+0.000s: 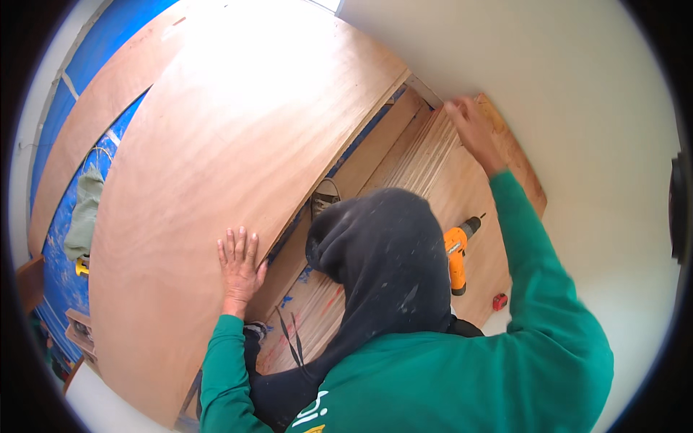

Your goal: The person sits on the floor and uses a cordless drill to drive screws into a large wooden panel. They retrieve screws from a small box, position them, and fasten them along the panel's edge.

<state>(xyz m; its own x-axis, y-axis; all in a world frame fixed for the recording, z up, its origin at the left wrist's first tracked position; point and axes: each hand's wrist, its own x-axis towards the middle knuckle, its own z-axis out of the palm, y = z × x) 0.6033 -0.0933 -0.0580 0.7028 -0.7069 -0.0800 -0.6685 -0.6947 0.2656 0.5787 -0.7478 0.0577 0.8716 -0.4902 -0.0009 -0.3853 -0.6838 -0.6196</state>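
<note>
My left hand [238, 268] rests flat, fingers spread, on a large plywood panel [189, 189] near its edge. Out at the upper right, my right hand [466, 119] has bent fingers by the wall, beside a stack of plywood sheets [427, 146]; it is blurred, and whether it grips anything is unclear. An orange cordless drill [457, 254] with a bit in its chuck lies on the stack to the right of my dark-clad raised knee. Below the drill sits a small red tape measure [499, 301].
A pale wall [574, 108] bounds the right side. On the left, a blue sheet [65, 216] carries another plywood strip [103, 81], a greenish cloth [84, 211] and a yellow object [82, 267]. A shoe [325, 196] shows in the gap beside the panel.
</note>
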